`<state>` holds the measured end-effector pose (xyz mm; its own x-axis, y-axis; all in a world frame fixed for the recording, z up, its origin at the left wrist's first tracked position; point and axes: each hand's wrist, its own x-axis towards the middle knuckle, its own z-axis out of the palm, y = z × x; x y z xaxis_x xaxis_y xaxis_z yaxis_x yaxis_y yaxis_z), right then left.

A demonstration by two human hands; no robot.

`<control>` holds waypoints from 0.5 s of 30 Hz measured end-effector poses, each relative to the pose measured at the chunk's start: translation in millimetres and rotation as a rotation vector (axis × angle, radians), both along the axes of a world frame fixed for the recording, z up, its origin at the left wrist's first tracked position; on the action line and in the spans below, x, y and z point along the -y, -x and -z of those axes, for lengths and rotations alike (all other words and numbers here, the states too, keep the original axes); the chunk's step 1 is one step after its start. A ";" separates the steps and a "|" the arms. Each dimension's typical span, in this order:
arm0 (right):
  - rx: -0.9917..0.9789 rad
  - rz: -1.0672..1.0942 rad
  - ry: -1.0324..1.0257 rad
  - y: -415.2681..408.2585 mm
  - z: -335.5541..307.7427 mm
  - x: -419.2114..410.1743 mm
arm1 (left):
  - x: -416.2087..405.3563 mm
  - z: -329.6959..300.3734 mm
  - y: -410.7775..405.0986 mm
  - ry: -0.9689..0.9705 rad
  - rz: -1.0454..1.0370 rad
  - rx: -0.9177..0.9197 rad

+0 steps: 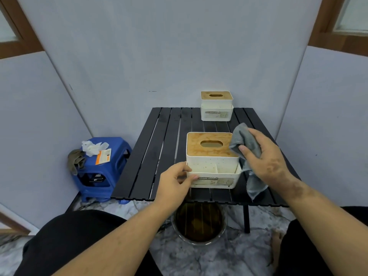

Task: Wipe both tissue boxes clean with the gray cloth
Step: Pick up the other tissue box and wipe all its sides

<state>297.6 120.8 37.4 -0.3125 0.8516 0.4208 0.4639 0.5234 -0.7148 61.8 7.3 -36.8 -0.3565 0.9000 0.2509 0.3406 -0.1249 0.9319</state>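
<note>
A white tissue box with a stained wooden lid (211, 149) stands near the front of the black slatted table (159, 156). My left hand (176, 181) grips its front left corner, thumb on the front wall. My right hand (264, 156) holds the gray cloth (242, 140) bunched against the box's right side, and a length of the cloth hangs down to the table. A second tissue box (216, 106), same design, sits at the table's far edge, untouched.
A blue plastic stool (117, 162) stands left of the table with crumpled white tissue, a card and a brownish rag on it. Under the table's front edge sits a bowl of dark liquid (199, 224). Gray walls close in on three sides.
</note>
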 end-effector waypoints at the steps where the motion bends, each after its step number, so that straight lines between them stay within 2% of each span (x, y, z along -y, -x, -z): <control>1: 0.084 -0.001 -0.018 3.5 0.7 -4.7 | -1.0 3.5 -0.2 -0.014 -0.007 0.046; 4: 0.263 -0.008 -0.008 18.5 4.6 -10.3 | -4.1 9.8 0.1 -0.037 -0.035 0.166; 8: 0.565 -0.033 -0.265 47.8 -1.7 -12.9 | -5.2 8.2 -0.7 -0.055 -0.052 0.161; 12: 0.695 -0.181 -0.267 95.7 -12.5 -10.4 | -4.6 6.4 -0.6 -0.095 -0.042 0.018; 15: 0.656 -0.212 -0.255 108.0 -14.9 -5.7 | -6.0 9.8 4.0 -0.118 -0.012 -0.043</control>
<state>189.5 126.5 52.3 -0.7153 0.6457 0.2674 0.6249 0.7622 -0.1690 57.8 13.4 -46.6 -0.3532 0.8591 0.3705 0.3823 -0.2289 0.8952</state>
